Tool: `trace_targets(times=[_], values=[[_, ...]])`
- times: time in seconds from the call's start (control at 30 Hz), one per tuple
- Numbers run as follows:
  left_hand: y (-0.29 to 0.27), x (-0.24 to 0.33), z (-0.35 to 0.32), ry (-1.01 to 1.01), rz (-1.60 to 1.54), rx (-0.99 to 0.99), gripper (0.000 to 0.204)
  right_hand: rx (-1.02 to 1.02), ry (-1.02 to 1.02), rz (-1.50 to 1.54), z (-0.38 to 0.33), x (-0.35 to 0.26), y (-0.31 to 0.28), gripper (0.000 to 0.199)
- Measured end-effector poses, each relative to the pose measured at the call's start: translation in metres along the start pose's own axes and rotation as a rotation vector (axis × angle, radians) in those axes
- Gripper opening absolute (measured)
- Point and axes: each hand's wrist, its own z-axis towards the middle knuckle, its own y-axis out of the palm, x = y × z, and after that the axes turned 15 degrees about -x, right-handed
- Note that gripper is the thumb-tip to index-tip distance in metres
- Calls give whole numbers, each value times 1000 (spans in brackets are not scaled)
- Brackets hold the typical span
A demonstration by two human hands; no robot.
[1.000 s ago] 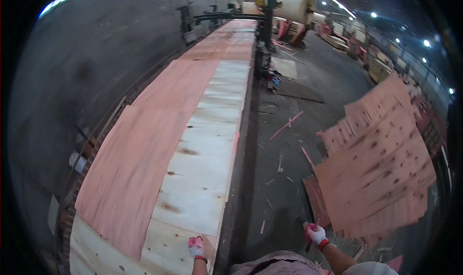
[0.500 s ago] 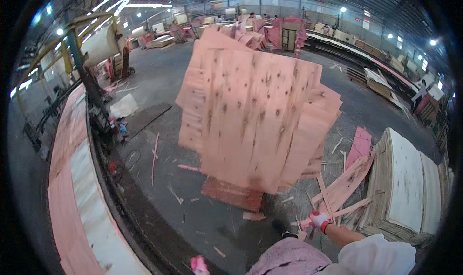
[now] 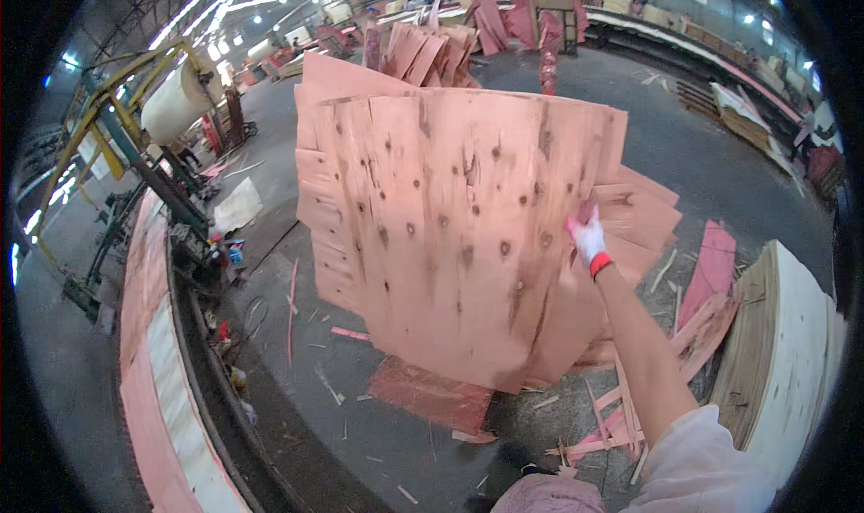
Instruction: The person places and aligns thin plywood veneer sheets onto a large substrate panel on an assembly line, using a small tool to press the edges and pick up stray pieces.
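A stack of pink-stained wood veneer sheets, dotted with dark knots and streaks, rises in front of me. Its sheets overlap unevenly and fan out at both sides. My right hand, in a white glove with pink-stained fingers and a red cuff, reaches forward to the right side of the top sheet. The fingers are closed on that sheet's edge, and the sheet bows slightly there. My left hand is out of view.
A long conveyor bed carrying pink and pale veneer runs along the left. A thick pile of pale veneer stands at the right. Torn pink strips litter the floor beside it. A big pale roll hangs at the far left.
My right hand has gone from low beside the scraps up to the right edge of the top sheet. My left hand has left the view. The view has shifted slightly.
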Motion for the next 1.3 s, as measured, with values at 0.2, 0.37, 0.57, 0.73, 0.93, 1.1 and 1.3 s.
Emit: trace_targets(times=[0.2,0.37,0.57,0.73,0.93,1.1,1.3], values=[[-30,62,0,-485,-997,34,45,-27,351,67,-4,-77,31,77],[-46,149,91,182,-869,113,51,-238,239,-199,-64,-140,44,37],[-79,375,169,500,-1424,-429,57,-519,-40,-332,-186,-237,97,28],[-45,430,225,539,-560,275,64,-852,-139,-100,-263,-282,140,24],[-57,335,221,764,-884,411,31,-1360,285,502,-272,-290,149,21],[-164,424,45,248,-23,1072,17,-1085,522,650,-267,-280,171,25],[-207,433,-80,303,-256,1462,13,-998,839,843,-311,-144,187,31]])
